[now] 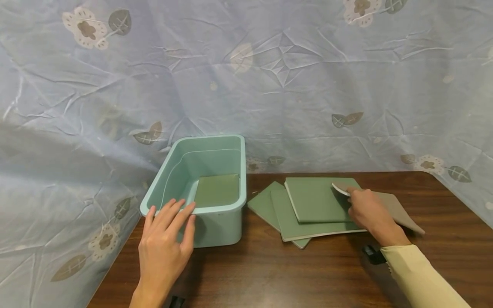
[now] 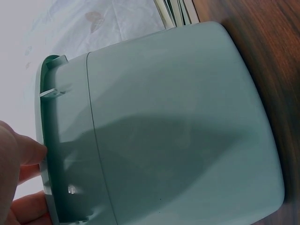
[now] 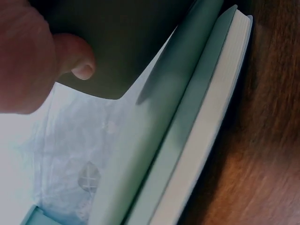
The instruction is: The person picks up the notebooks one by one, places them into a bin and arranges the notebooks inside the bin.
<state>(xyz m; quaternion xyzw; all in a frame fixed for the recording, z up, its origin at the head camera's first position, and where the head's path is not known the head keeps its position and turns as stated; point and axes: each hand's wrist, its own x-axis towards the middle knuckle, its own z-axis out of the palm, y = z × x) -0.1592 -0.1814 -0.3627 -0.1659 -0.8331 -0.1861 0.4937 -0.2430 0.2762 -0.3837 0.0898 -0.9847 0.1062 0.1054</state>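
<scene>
My left hand [image 1: 165, 244] lies at the near rim of a pale green plastic bin [image 1: 223, 226], fingers over the rim and thumb near its outer side. In the left wrist view the thumb [image 2: 30, 150] touches the rim, before the bin's wall. Inside the bin lies a flat green notebook [image 1: 217, 190]. My right hand [image 1: 371, 211] pinches a taupe-brown notebook [image 1: 394, 205] by its left end, which tilts up off the pile. The right wrist view shows the thumb [image 3: 75, 58] across its dark cover; the fingers beneath are hidden.
Several green notebooks [image 1: 319, 199] lie fanned under the brown one, right of the bin, on a dark wood table [image 1: 289, 273]. A floral cloth [image 1: 292, 85] hangs behind and at the left. Black wrist-camera parts [image 1: 372, 254] show by the right wrist.
</scene>
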